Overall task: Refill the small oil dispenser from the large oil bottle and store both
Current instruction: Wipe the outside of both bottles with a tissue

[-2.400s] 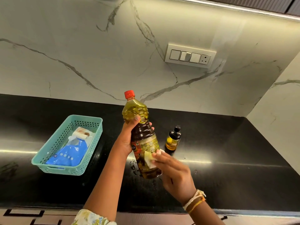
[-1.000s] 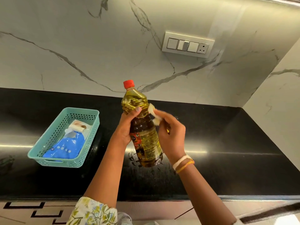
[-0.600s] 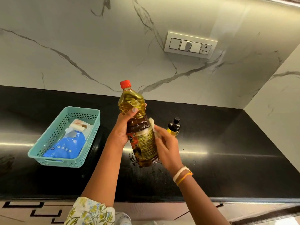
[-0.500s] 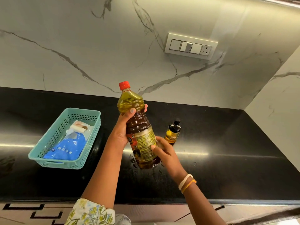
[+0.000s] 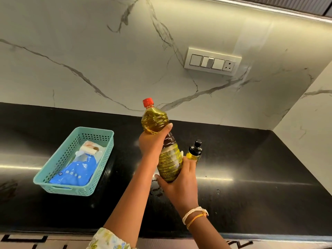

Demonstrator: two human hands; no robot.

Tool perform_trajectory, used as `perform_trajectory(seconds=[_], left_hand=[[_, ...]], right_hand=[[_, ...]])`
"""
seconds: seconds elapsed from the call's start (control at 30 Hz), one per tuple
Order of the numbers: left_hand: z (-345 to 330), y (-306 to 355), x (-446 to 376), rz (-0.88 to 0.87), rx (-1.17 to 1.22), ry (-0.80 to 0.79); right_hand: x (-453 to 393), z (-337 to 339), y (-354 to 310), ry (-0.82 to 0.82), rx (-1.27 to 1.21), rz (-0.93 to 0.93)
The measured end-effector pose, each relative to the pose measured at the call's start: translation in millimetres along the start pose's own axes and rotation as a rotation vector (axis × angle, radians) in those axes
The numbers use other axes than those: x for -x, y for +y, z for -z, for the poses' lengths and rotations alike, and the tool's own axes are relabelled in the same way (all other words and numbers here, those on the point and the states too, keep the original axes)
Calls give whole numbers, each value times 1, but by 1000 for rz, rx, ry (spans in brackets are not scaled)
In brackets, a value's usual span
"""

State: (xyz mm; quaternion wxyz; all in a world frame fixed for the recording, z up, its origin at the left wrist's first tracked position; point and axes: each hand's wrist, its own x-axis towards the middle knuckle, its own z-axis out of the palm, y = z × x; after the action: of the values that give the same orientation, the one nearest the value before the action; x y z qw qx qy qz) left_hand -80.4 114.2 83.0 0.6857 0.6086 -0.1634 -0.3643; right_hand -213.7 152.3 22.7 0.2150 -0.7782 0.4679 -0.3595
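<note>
The large oil bottle (image 5: 162, 139), clear plastic with yellow oil, a red cap and a printed label, is held upright above the black counter (image 5: 251, 177). My left hand (image 5: 152, 141) grips it around the waist under the shoulder. My right hand (image 5: 179, 184) cups its base, with a bit of white tissue (image 5: 181, 153) showing between fingers and bottle. The small oil dispenser (image 5: 195, 153), black pump top and yellow oil, stands on the counter just behind my right hand, partly hidden by it.
A teal perforated basket (image 5: 53, 169) sits on the counter at the left and holds a blue pouch (image 5: 75, 171) and a clear packet. A few drops lie on the counter beneath the bottle. A switch panel (image 5: 212, 62) is mounted on the marble wall behind.
My right hand has slid with the tissue from the bottle's upper side down its label to the base. My left hand keeps its grip near the shoulder. The dispenser has not moved.
</note>
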Motion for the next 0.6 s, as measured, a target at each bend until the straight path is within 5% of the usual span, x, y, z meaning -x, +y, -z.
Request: perform_trajectory(seconds=[0.13, 0.23, 0.33, 0.47, 0.6], left_hand=[[21, 4, -10, 28, 118, -202], [33, 6, -12, 5, 224, -405], [35, 4, -12, 6, 335, -554], [32, 2, -10, -48, 360, -649], [39, 0, -12, 5, 420, -614]], right_hand=[[0, 14, 3, -24, -137, 58], [-29, 36, -7, 175, -348, 19], [-69, 53, -36, 253, -406, 178], [-86, 41, -66, 74, -490, 279], [-47, 27, -43, -24, -318, 469]])
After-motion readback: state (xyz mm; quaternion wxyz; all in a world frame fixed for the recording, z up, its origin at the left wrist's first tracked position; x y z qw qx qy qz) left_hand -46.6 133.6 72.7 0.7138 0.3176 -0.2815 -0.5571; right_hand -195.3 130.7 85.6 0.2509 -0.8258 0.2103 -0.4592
